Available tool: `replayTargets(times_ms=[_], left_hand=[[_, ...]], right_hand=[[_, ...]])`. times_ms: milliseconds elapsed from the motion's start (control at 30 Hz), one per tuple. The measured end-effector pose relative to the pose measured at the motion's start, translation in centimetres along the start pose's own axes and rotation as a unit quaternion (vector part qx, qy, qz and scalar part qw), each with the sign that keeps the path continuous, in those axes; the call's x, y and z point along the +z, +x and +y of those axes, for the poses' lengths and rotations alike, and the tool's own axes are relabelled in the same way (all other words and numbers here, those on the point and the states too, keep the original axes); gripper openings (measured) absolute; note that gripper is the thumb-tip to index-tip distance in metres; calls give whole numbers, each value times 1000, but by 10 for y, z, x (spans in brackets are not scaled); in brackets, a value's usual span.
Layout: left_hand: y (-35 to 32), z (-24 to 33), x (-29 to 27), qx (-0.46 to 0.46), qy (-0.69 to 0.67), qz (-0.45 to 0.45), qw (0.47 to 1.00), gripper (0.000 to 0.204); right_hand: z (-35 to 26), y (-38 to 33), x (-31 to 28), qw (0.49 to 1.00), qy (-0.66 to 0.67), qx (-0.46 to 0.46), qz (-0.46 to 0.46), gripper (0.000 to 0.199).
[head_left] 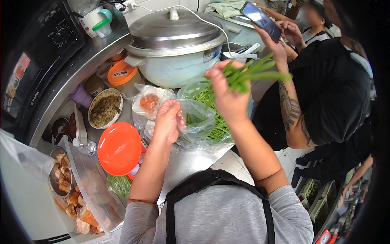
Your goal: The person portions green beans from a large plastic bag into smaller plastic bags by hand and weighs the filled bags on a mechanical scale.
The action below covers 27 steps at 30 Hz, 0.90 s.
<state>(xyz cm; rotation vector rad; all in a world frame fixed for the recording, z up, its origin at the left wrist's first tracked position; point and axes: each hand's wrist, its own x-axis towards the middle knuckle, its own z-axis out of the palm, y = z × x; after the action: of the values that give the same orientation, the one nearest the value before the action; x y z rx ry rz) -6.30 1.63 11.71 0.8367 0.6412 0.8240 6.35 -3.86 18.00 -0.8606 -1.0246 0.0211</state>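
My right hand (228, 92) is raised, closed around a bunch of long green beans (254, 75) that point up and to the right, slightly blurred. Below it, a clear plastic bag (195, 116) stands on the steel counter with its mouth open. Cut green beans (219, 126) lie in and beside the bag, partly hidden by my right wrist. My left hand (167, 122) is closed on the left rim of that bag. Just beyond my left hand sits another clear bag with something orange-red inside (149, 102).
A big lidded cooker (174, 53) stands behind the bags. To the left are an orange-lidded tub (122, 75), a bowl of brown paste (105, 107), a red plate (120, 148) and a plastic bin of meat (87, 217). A person in black (321, 93) holds a phone (262, 21) close at right.
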Motion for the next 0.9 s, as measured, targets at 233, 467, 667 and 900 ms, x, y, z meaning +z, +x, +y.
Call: replayTargets(times_ms=[233,467,667,900], left_hand=[[6,0,-7,-14,-89,18,996,7],[3,3,-13,68,-30,20,997,3],[-11,-9,1,133,130,-69,980,3],[-12,-7,2,153,82,-77,982,3]], right_hand=[[18,-67,11,949,-72,-141,-273,20],[18,-71,13,892,-180,123,-395,21],[57,-66,6,609,-391,249,-643,24],[42,-59,16,622,-380,255,-635,19]])
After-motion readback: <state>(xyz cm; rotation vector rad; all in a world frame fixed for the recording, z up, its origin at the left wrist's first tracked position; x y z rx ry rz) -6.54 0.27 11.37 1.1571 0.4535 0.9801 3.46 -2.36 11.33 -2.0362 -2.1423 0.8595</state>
